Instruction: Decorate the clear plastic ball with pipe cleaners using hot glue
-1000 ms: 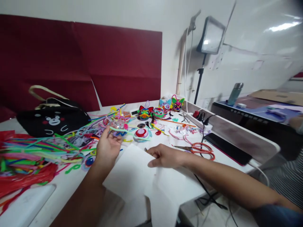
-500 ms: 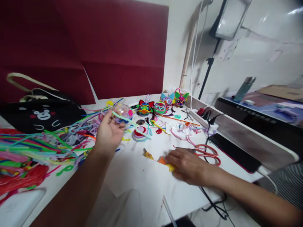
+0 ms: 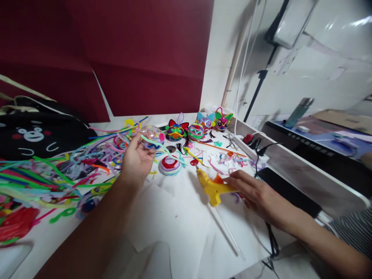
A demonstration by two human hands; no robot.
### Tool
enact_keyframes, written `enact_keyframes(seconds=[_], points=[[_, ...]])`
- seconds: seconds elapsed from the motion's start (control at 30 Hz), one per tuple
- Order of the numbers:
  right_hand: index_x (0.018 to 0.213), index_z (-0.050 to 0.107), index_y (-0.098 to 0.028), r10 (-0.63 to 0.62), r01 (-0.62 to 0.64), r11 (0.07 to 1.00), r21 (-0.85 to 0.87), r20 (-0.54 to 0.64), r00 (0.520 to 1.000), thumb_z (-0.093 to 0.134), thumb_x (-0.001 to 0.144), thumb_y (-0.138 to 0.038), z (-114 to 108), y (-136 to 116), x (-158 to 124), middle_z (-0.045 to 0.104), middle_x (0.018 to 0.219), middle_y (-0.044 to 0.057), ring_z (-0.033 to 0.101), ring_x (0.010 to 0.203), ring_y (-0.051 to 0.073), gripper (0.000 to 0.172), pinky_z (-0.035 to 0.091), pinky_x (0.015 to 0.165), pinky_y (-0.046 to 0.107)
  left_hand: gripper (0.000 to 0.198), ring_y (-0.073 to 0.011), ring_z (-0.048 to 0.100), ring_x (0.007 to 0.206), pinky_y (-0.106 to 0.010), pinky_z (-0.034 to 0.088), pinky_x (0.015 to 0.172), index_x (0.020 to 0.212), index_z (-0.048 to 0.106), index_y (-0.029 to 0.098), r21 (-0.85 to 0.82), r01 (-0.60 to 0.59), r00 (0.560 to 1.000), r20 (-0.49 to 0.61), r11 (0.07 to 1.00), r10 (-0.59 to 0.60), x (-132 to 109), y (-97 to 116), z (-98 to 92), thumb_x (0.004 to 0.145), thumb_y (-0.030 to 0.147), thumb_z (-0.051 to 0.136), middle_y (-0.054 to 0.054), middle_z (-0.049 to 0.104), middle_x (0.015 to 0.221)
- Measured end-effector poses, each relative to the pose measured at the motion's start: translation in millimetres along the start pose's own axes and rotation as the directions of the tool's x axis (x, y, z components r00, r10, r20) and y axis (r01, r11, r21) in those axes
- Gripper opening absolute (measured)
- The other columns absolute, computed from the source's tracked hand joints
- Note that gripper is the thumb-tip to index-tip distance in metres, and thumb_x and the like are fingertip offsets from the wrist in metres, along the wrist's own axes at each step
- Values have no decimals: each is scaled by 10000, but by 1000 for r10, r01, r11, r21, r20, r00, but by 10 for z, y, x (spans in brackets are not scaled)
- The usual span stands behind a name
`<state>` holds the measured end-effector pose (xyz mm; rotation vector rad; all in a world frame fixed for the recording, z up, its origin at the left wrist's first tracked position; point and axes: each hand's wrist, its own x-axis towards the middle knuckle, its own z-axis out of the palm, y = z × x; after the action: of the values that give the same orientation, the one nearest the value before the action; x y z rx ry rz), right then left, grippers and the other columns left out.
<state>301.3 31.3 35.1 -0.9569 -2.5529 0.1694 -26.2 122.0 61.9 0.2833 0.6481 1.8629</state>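
Observation:
My left hand [image 3: 138, 157] is closed with its thumb and fingertips on a mint-green pipe cleaner [image 3: 158, 144], which runs out to the right. Just behind those fingers is a clear plastic ball [image 3: 151, 136] with a pink spot; whether they touch it I cannot tell. My right hand [image 3: 252, 190] grips the handle of a yellow hot glue gun [image 3: 205, 183] with an orange trigger. Its nozzle points away and to the left, and a clear glue stick [image 3: 228, 230] sticks out of its rear. A round coiled piece in red, lilac and pale blue [image 3: 170, 164] lies between the hands.
Several bright animal-face balls [image 3: 176, 131] stand at the back. Loose pipe cleaners [image 3: 31, 178] cover the left side, by a black bag [image 3: 35, 135]. A black phone [image 3: 286, 192], a power strip [image 3: 252, 149] and cables lie at the right, along a raised edge.
My right hand has raised the glue gun and swung it round, so its whole body now shows. The orange-handled scissors beside it are now mostly hidden. My left hand is nearly unchanged.

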Motion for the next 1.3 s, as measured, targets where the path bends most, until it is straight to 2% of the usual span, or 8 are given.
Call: enact_keyframes(seconds=[0.17, 0.37, 0.47, 0.57, 0.67, 0.87, 1.1, 1.3], points=[[1303, 507, -253, 4, 30, 989, 146, -227, 974, 476, 897, -33, -28, -74, 21, 593, 1100, 96, 611, 1011, 180, 463, 526, 830, 283, 101, -75, 563, 496, -190, 335, 370, 782, 588, 171, -25, -19, 1000, 20, 1000, 20, -39, 86, 52, 881, 167, 575, 29, 644, 677], [1317, 501, -248, -76, 131, 858, 496, -129, 989, 433, 877, 21, 472, -483, 294, 592, 1086, 89, 605, 1015, 160, 521, 506, 873, 291, 132, -68, 558, 497, -183, 338, 377, 766, 592, 177, -42, -63, 997, 37, 997, 65, -103, 203, 99, 893, 172, 557, 35, 636, 665], [1290, 510, -194, -104, 123, 823, 555, -67, 992, 429, 835, 39, 703, -595, 343, 581, 1076, 104, 606, 980, 162, 518, 514, 841, 281, 117, -67, 555, 500, -182, 337, 376, 770, 598, 177, -36, -62, 997, 48, 997, 63, -124, 213, 105, 885, 177, 575, 33, 632, 666], [1195, 554, -164, -96, 68, 876, 478, 34, 995, 466, 804, 18, 762, -628, 341, 568, 1108, 126, 576, 1023, 193, 441, 504, 878, 311, 93, -71, 561, 515, -184, 337, 377, 777, 603, 174, -41, -62, 996, 55, 997, 64, -133, 206, 107, 869, 169, 589, 25, 641, 686], [1076, 583, -148, -6, -47, 933, 358, 144, 990, 566, 756, -43, 707, -628, 364, 567, 1108, 132, 549, 1053, 232, 337, 484, 913, 348, 79, -77, 557, 517, -188, 338, 383, 783, 608, 176, -45, -56, 996, 61, 997, 58, -143, 198, 112, 860, 165, 594, 21, 645, 697], [985, 586, -196, 216, -308, 925, 222, 359, 908, 666, 732, -155, 615, -655, 522, 613, 1022, 61, 607, 826, 180, 269, 457, 723, 279, 71, -82, 550, 507, -189, 334, 396, 770, 603, 183, -13, -39, 996, 74, 999, 40, -183, 158, 108, 835, 159, 616, 20, 642, 679], [952, 596, -205, 265, -363, 913, 185, 407, 874, 632, 723, -130, 630, -683, 628, 671, 826, 16, 602, 735, 159, 244, 354, 605, 227, 70, -75, 558, 508, -186, 325, 401, 780, 600, 185, 16, -27, 999, 32, 1000, 26, -212, 110, 112, 841, 151, 605, 26, 657, 699], [976, 608, -186, 270, -311, 948, 62, 357, 894, 596, 763, -122, 577, -391, 697, 678, 868, 44, 613, 766, 169, 223, 349, 623, 242, 56, -68, 537, 472, -191, 319, 390, 801, 604, 180, 34, -24, 999, 27, 999, 23, -270, 60, 102, 840, 140, 602, 37, 642, 682]])
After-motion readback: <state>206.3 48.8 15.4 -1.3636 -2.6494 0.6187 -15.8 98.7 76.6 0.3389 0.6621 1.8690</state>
